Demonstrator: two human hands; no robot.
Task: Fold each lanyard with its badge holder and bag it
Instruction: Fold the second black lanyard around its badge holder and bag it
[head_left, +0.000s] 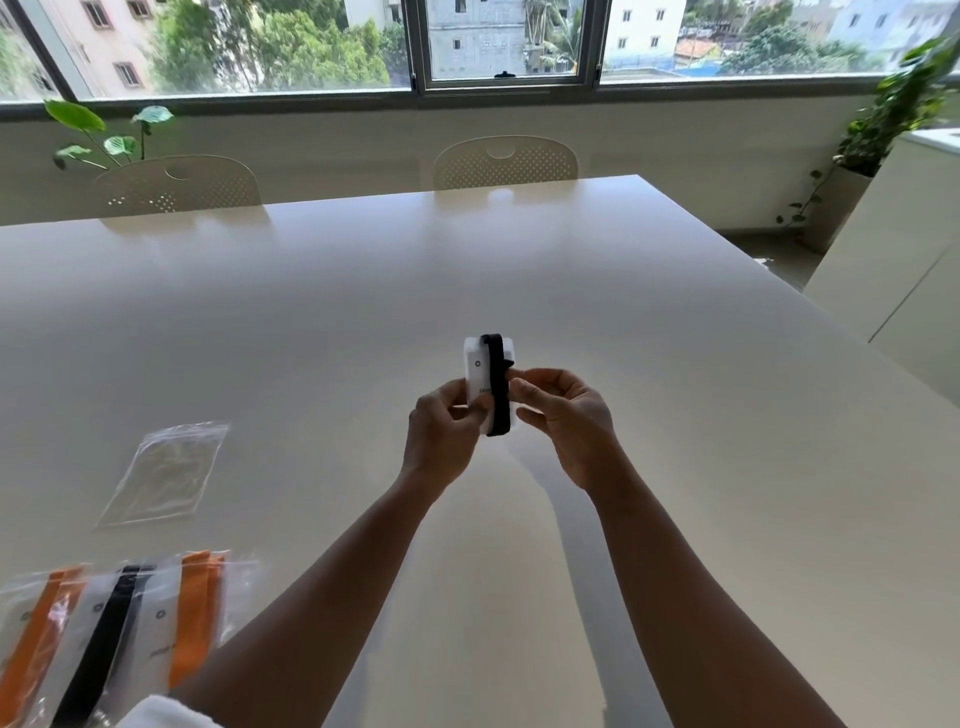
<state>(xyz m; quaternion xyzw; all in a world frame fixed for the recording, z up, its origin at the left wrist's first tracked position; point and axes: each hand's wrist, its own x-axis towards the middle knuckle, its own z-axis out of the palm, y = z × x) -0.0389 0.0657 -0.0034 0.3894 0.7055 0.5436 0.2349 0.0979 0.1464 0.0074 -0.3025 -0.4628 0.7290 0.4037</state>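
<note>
Two hands meet above the middle of the table, holding one white rectangular badge holder (475, 371) upright with a black fabric lanyard (497, 384) wound lengthwise over its face. The left hand (441, 434) pinches the holder's lower left edge between thumb and curled fingers; the right hand (563, 415) has thumb and forefinger closed on the strap at the holder's right edge, its other fingers loosely curled. The folding looks nearly finished. To do it well, the left pinch should keep the card from twisting while the right hand draws the last of the strap flat and snug, with no loop hanging loose; whether a tail of strap remains behind the card I cannot tell, as the back is hidden. Then one hand should keep the wrap pinned so that it does not spring open on the way to the bag.

At about nine o'clock from the hands, well apart, an empty clear plastic zip bag (163, 473) lies flat on the glossy cream table (675, 467). At seven o'clock, near the front edge, three filled clear bags (111, 639) overlap, showing orange, black and orange straps. At twelve o'clock two pale perforated chairs (505, 163) stand behind the far edge under a wide window (509, 44), with leafy green plants (893, 119) at ten and two o'clock.
</note>
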